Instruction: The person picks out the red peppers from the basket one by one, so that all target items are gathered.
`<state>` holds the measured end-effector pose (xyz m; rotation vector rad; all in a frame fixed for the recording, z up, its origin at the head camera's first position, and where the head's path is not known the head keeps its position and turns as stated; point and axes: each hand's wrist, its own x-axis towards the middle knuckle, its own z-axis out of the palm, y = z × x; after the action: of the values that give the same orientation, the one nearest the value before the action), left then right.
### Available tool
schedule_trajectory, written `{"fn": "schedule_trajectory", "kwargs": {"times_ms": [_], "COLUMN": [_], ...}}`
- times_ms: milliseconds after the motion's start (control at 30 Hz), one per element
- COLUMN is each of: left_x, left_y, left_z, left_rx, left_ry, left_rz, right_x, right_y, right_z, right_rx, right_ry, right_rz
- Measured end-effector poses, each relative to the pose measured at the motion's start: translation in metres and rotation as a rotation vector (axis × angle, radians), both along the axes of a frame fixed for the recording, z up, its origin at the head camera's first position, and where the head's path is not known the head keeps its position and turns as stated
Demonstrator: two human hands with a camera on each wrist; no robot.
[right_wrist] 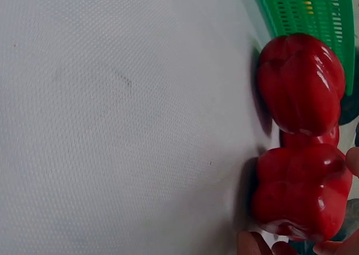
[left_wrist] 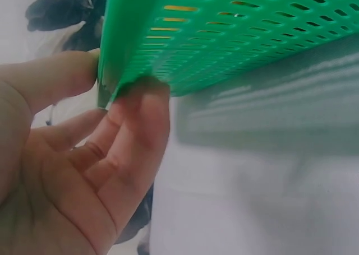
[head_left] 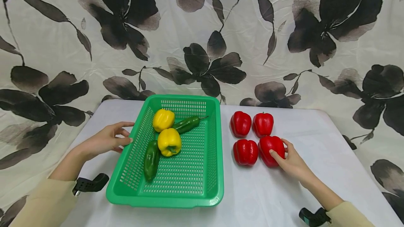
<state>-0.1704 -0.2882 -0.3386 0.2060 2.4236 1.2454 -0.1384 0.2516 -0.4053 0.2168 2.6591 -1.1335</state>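
My left hand [head_left: 108,138] pinches the left rim of a green plastic basket [head_left: 221,157], thumb and fingers on either side of its edge in the left wrist view. Inside lie two yellow bell peppers [head_left: 163,120] and two long green peppers [head_left: 152,160], grouped toward the left. To the right of the basket my right hand [head_left: 295,164] grips a red bell pepper [head_left: 268,150], thumb on the near side and fingers round the far right. The right wrist view shows that red bell pepper [right_wrist: 300,190] low at the right, with only fingertips [right_wrist: 252,245] visible around it.
Three other red bell peppers [head_left: 241,124] cluster against the held one on a white-covered table [head_left: 252,195]. A floral cloth [head_left: 268,45] hangs behind the table's back edge. Black wrist devices [head_left: 91,184] sit on both forearms.
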Motion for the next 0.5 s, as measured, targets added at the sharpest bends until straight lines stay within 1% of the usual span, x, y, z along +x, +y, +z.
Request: {"fn": "schedule_trajectory", "kwargs": {"times_ms": [133, 233, 400, 500], "left_x": [0.003, 0.006, 0.008, 0.009], "left_y": [0.002, 0.004, 0.006, 0.005], "left_z": [0.000, 0.001, 0.001, 0.002], "left_rx": [-0.047, -0.092, -0.209, -0.260], "left_ry": [0.081, 0.148, 0.282, 0.363], "left_rz": [-0.010, -0.012, -0.005, 0.018], "right_x": [-0.001, -0.001, -0.001, -0.002], "right_y": [0.003, 0.006, 0.011, 0.015], "right_z": [0.002, 0.004, 0.010, 0.013], "right_rx": [0.022, 0.047, 0.118, 0.168], "right_ry": [-0.006, 0.012, 0.077, 0.138], "right_rz": [-0.001, 0.000, -0.001, 0.007]}}
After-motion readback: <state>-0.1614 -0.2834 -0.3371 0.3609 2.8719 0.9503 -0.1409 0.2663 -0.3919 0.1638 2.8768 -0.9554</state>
